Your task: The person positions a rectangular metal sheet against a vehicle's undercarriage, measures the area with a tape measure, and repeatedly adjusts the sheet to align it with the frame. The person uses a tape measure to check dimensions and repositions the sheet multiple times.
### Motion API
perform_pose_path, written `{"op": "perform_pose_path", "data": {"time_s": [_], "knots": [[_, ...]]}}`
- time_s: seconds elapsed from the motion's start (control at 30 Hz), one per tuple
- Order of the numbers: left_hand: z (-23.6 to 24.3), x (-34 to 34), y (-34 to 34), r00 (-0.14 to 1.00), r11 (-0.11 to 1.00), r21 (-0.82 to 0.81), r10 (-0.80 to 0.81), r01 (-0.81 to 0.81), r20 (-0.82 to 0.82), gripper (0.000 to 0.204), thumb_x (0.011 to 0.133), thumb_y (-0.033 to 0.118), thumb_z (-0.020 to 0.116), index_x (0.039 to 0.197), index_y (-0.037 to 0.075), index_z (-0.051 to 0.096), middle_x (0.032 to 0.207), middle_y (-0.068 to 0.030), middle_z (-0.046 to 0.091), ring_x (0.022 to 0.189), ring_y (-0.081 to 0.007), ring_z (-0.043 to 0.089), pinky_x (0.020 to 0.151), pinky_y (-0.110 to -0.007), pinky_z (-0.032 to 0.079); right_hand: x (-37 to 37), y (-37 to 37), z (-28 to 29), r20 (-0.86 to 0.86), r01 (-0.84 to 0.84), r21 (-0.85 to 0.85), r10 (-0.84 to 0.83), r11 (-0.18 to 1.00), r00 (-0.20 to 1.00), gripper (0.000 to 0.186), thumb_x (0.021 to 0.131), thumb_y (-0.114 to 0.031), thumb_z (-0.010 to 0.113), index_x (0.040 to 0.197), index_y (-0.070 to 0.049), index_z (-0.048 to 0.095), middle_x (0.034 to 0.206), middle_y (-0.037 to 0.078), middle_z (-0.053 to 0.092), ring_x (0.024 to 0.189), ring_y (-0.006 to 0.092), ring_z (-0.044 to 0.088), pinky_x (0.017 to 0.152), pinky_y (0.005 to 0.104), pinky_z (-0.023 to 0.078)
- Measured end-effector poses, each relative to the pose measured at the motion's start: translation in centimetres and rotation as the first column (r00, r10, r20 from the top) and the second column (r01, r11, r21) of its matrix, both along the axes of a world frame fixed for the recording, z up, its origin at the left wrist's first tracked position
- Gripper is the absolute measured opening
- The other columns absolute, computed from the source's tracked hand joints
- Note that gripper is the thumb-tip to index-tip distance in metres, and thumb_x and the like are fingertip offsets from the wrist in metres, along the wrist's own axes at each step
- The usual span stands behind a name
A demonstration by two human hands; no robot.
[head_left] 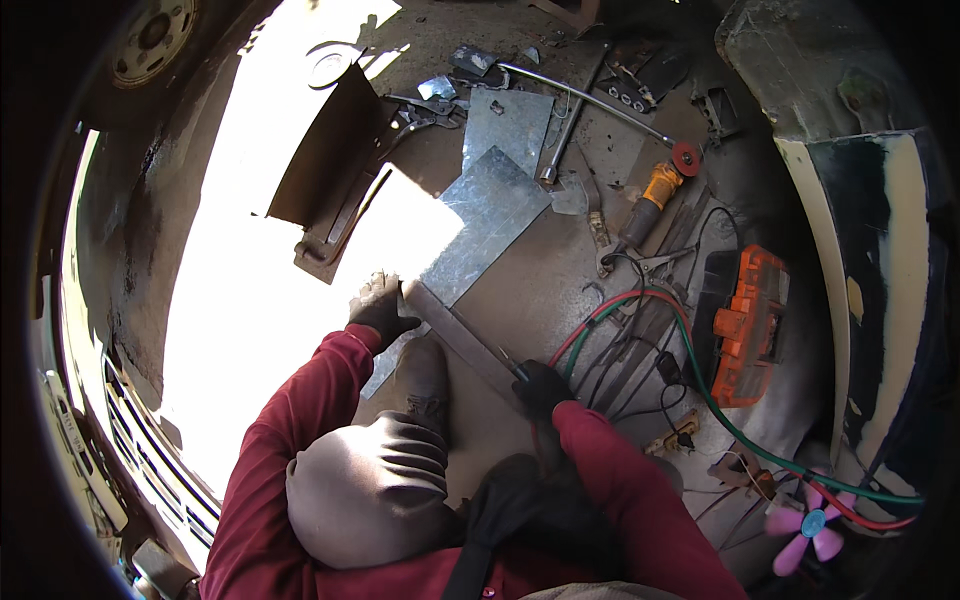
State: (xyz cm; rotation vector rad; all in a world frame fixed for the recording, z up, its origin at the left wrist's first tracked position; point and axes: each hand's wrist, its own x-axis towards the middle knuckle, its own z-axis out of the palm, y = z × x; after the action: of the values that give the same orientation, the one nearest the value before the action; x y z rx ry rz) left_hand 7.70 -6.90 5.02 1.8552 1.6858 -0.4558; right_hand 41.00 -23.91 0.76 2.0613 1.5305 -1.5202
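The work goes on low over a grey, dusty concrete floor [560, 290] outdoors, half in hard sunlight and half in shade, with a vehicle wheel [150, 40] at the upper left and a cream and dark body panel [880, 250] along the right.

The left hand [382, 310], in a dark glove, presses flat on the near end of a long galvanised steel sheet [480, 225] lying on the floor; its fingers are spread, not closed round anything. The right hand [540, 385], also gloved, is clenched around a slim cutting torch [512, 364] whose tip points at a narrow flat metal bar [460, 335] lying across the sheet's near end.

Red and green gas hoses [690, 350] run from the torch away to the right. Around them lie an orange-bodied angle grinder with a red disc [655, 195], an orange plastic tool case [750, 325], a long steel wrench [585, 100], a smaller grey sheet offcut [505, 125], a rusty brown curved panel [325, 150] and a pink plastic fan blade [810, 525].
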Motion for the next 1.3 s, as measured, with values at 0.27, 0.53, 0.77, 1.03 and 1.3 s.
{"op": "perform_pose_path", "data": {"time_s": [0.27, 0.53, 0.77, 1.03, 1.3], "knots": [[-4.2, 3.6, -1.8, 0.719, 0.591, 0.466, -0.677, 0.658, -0.157, 0.064, 0.096, 0.035, 0.071, 0.154, 0.013, 0.055, 0.167, -0.0189, 0.045, 0.158, -0.0434, 0.037, 0.131, -0.066, 0.018, 0.9, 0.6, 2.5, -0.111, -0.12, 0.467, 0.193, 0.876, 0.975, 0.027, 0.097, -0.025, 0.061, 0.114, -0.005, 0.068, 0.116, 0.023, 0.07, 0.108, 0.042, 0.069, 0.096, 0.0535, 0.055], [-1.0, 5.4, 2.1, 0.751, 0.648, 0.455, -0.656, 0.611, -0.074, 0.03, 0.099, 0.023, 0.063, 0.124, 0.011, 0.073, 0.121, -0.0131, 0.069, 0.13, -0.0393, 0.059, 0.121, -0.064, 0.034, 6.0, 0.6, 6.5, 0.012, -0.475, 0.536, 0.557, 0.697, 0.831, 0.025, 0.104, -0.026, 0.056, 0.115, -0.01, 0.071, 0.117, 0.013, 0.07, 0.099, 0.038, 0.072, 0.09, 0.0502, 0.058], [2.7, 12.6, 8.6, 0.662, 0.481, 0.675, -0.749, 0.559, -0.014, 0.03, 0.099, 0.023, 0.067, 0.125, 0.01, 0.071, 0.13, -0.0149, 0.065, 0.141, -0.0393, 0.052, 0.124, -0.06, 0.034, 8.5, -1.3, 9.0, 0.112, -0.28, 0.718, 0.291, 0.637, 0.95, 0.022, 0.099, -0.03, 0.068, 0.103, -0.009, 0.073, 0.103, 0.011, 0.07, 0.098, 0.0344, 0.07, 0.084, 0.0492, 0.055], [12.1, 21.1, 15.1, 0.706, 0.386, 0.89, -0.7, 0.244, 0.11, 0.074, 0.096, 0.024, 0.074, 0.164, 0.018, 0.045, 0.17, -0.0149, 0.042, 0.157, -0.0398, 0.037, 0.127, -0.056, 0.032, 8.7, 2.0, 17.7, -0.542, 0.703, 0.345, -0.48, 0.622, 0.69, 0.024, 0.099, -0.021, 0.077, 0.105, 0.0, 0.07, 0.088, 0.003, 0.067, 0.085, 0.0063, 0.061, 0.076, 0.0318, 0.05], [11.6, 18.6, 8.1, 0.595, 0.52, 0.819, -0.746, 0.243, 0.298, 0.074, 0.097, 0.023, 0.077, 0.163, 0.011, 0.045, 0.17, -0.0178, 0.041, 0.158, -0.0409, 0.037, 0.129, -0.054, 0.031, 15.7, 1.2, 17.9, -0.794, 0.934, 0.348, -0.507, 0.074, 0.336, 0.029, 0.102, -0.015, 0.074, 0.124, 0.003, 0.071, 0.109, 0.006, 0.072, 0.102, 0.0143, 0.07, 0.098, 0.0315, 0.056]]}}
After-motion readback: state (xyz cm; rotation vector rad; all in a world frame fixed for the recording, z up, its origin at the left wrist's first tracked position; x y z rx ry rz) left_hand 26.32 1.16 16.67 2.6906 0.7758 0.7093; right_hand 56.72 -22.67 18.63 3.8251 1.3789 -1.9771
